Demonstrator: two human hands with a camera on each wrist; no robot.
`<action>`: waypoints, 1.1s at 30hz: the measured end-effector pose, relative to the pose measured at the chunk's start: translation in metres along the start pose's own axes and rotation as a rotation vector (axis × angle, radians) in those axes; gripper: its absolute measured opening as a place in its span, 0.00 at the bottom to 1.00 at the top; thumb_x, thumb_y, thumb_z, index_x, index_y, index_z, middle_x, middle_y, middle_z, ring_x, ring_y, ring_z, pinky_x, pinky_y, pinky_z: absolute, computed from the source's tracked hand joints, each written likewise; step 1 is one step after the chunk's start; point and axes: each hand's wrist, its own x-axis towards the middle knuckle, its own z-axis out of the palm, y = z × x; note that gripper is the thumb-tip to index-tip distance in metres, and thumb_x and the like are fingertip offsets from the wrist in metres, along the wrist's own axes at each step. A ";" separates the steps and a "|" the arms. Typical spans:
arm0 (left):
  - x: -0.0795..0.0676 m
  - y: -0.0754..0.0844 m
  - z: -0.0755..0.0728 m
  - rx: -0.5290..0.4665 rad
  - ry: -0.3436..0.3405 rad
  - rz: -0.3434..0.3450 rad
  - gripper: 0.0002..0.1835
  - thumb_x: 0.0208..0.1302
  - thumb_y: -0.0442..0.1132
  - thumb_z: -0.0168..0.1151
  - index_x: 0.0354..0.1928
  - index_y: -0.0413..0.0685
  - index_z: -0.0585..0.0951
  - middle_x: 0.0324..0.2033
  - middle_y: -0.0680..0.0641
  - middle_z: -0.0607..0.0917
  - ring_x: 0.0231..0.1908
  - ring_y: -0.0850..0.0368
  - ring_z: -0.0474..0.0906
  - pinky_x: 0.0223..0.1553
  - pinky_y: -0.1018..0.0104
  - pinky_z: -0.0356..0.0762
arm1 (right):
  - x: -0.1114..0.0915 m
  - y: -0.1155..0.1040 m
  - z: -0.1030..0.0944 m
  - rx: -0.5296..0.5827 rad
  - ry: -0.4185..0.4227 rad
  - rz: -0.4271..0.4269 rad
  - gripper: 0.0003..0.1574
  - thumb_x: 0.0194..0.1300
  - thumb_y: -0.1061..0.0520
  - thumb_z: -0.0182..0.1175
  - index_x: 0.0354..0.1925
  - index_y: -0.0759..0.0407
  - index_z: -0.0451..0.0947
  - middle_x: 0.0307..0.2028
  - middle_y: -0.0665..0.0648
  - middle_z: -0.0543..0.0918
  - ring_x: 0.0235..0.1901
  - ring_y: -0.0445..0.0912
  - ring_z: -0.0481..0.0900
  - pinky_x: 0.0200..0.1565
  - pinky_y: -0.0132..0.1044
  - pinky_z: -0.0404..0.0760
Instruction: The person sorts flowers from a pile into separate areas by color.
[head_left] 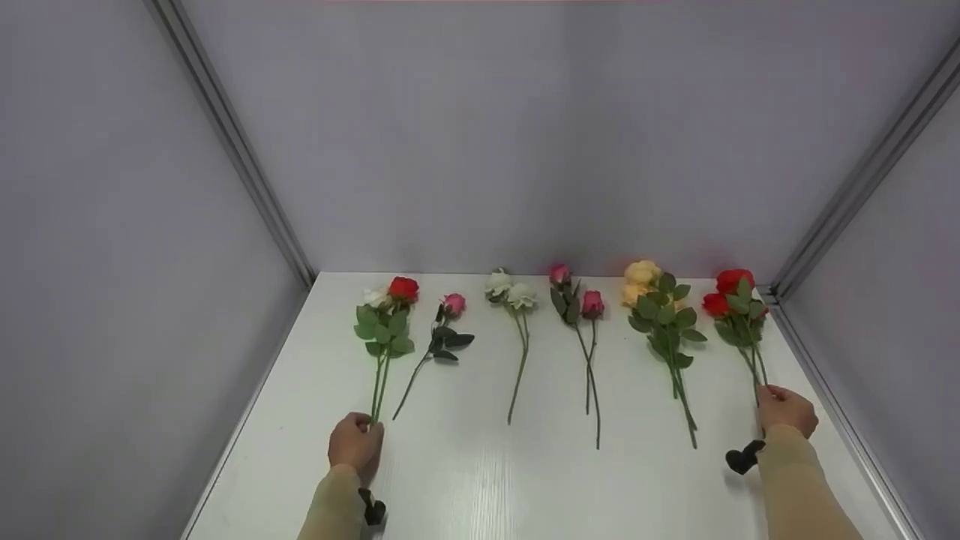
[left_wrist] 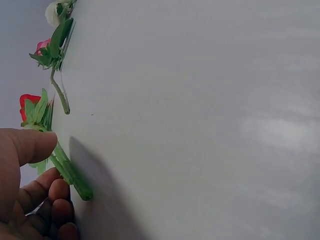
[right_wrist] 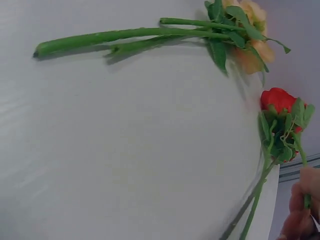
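Roses [head_left: 739, 306], red, are lying far right on table [head_left: 480, 480], right hand [head_left: 787, 411] pinching one stem [right_wrist: 302, 152]; left hand [head_left: 356, 441] is pinching red-and-white bunch [head_left: 384, 328], far left. Snagging leaves [right_wrist: 298, 112] could be dragging loose stems [right_wrist: 256, 202].

A white table [head_left: 450, 465] is bordered by a plain grey back wall [head_left: 465, 135], a left panel [head_left: 112, 225] and a right panel [head_left: 892, 315], with metal strips [head_left: 239, 150] along the corners.

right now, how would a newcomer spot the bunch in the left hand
On the white table, at left, the left hand holds green stems. They lead to a leafy bunch that, unlike the lone pink rose alongside, mixes red and white.
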 end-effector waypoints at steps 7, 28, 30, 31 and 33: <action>-0.002 0.002 -0.001 0.012 0.002 0.004 0.19 0.63 0.41 0.61 0.50 0.34 0.77 0.43 0.38 0.80 0.46 0.43 0.76 0.47 0.46 0.72 | -0.008 0.010 0.007 -0.037 -0.054 0.026 0.29 0.71 0.49 0.48 0.64 0.62 0.69 0.62 0.68 0.70 0.57 0.61 0.69 0.53 0.53 0.69; -0.004 0.003 0.001 0.017 0.020 0.000 0.17 0.63 0.41 0.60 0.49 0.35 0.77 0.41 0.39 0.79 0.43 0.44 0.76 0.45 0.47 0.72 | -0.005 0.037 0.013 -0.153 -0.052 -0.106 0.25 0.73 0.55 0.44 0.62 0.67 0.69 0.54 0.70 0.74 0.52 0.63 0.71 0.49 0.54 0.69; -0.002 0.003 0.001 0.021 0.022 0.001 0.18 0.63 0.41 0.60 0.49 0.35 0.77 0.41 0.38 0.80 0.44 0.43 0.76 0.45 0.47 0.72 | -0.004 0.037 0.013 -0.153 -0.053 -0.107 0.25 0.73 0.55 0.44 0.62 0.66 0.69 0.54 0.70 0.74 0.52 0.63 0.72 0.49 0.53 0.69; -0.001 0.003 0.001 0.029 0.026 0.000 0.18 0.63 0.42 0.59 0.49 0.35 0.77 0.41 0.38 0.80 0.44 0.43 0.76 0.45 0.47 0.72 | -0.003 0.038 0.013 -0.154 -0.054 -0.108 0.25 0.73 0.55 0.44 0.62 0.66 0.69 0.54 0.69 0.75 0.52 0.63 0.72 0.49 0.52 0.69; 0.001 0.004 0.001 0.039 0.038 0.003 0.18 0.63 0.41 0.59 0.50 0.34 0.77 0.42 0.37 0.80 0.44 0.42 0.77 0.45 0.46 0.72 | -0.003 0.039 0.013 -0.159 -0.054 -0.111 0.25 0.72 0.55 0.45 0.61 0.66 0.69 0.53 0.69 0.75 0.52 0.62 0.72 0.49 0.52 0.69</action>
